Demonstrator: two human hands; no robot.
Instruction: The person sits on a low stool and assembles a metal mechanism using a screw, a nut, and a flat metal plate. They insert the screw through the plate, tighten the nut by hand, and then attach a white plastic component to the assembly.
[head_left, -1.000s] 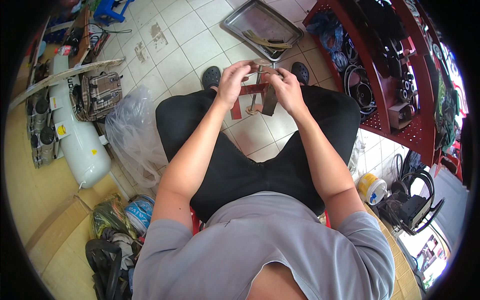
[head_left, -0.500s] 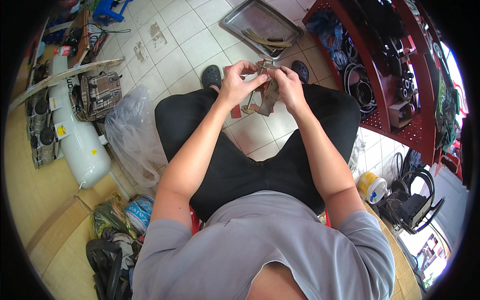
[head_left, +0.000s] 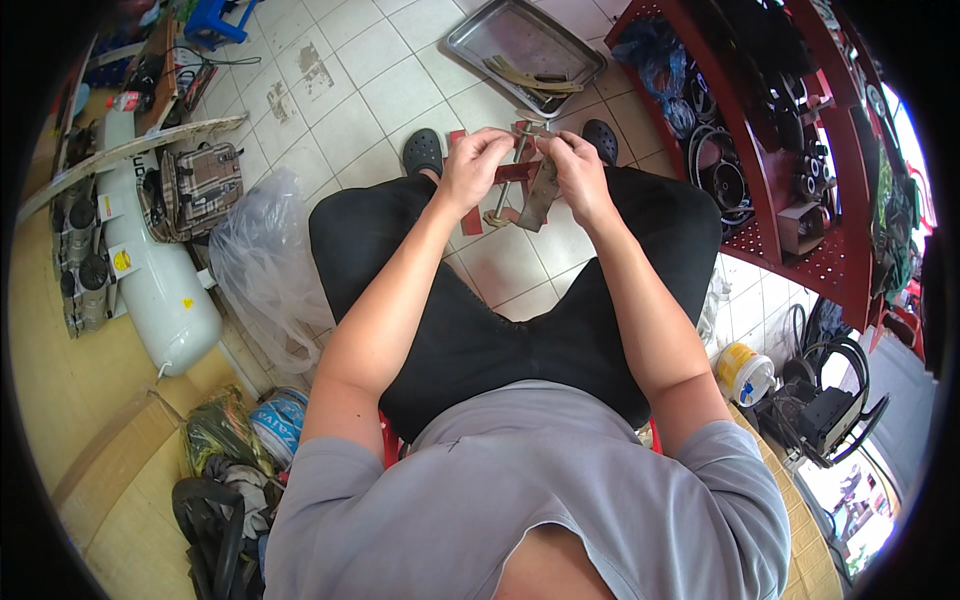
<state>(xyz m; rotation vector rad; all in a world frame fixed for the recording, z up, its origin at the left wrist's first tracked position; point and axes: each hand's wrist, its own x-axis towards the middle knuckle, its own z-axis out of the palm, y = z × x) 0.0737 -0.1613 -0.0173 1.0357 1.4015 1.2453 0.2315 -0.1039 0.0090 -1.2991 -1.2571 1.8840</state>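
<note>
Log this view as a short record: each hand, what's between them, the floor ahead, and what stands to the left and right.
Left hand: beside the upper part of a metal rod; grip unclear
Right hand: closed on the upper end of a grey metal plate
Between hands: the rod, plus a red piece
Floor ahead: metal tray holding long strips
Left side: white tank, plaid bag, clear plastic bag
Right side: red shelving, yellow-and-white bucket
</note>
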